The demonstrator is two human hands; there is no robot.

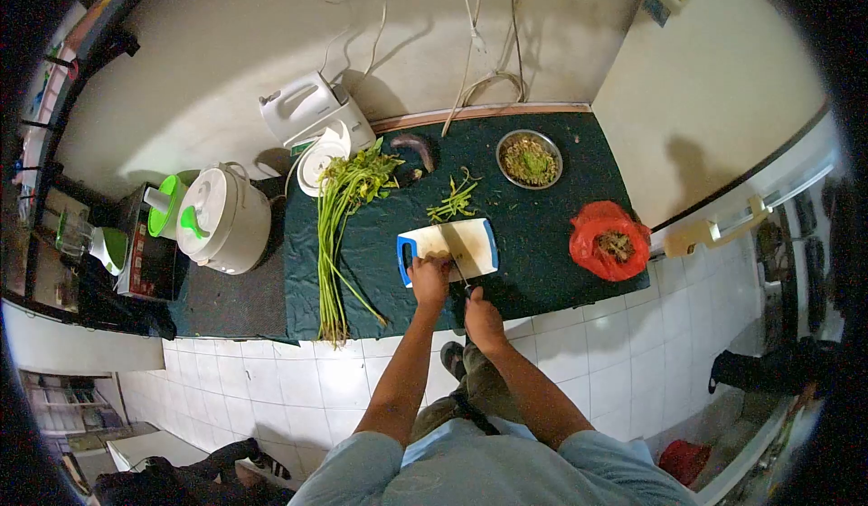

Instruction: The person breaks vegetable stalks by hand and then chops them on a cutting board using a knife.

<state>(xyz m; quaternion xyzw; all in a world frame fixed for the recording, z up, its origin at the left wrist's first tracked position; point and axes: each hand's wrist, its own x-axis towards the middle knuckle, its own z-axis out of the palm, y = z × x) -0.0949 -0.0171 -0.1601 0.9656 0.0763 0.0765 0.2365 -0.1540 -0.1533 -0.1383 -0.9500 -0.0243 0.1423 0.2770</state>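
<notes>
My right hand (484, 318) is wrapped round the dark handle of a knife (463, 277), whose blade reaches over the near edge of a white cutting board (472, 237) with blue ends. My left hand (429, 280) lies on the board beside the blade, its fingers bent and pressed together. Whatever is under those fingertips is too small and hidden to make out. Just beyond the board is a small pile of cut green stems (454, 198). Left of it lies a long bunch of leafy green stalks (333, 244). An eggplant-like purple vegetable (415, 149) rests near the wall.
A metal bowl of chopped greens (531, 160) and a red plastic bag with scraps (610, 242) stand to the right. On the left are a white hand mixer (312, 113) and a white lidded cooker (226, 217). A person in dark clothing (172, 481) is at lower left.
</notes>
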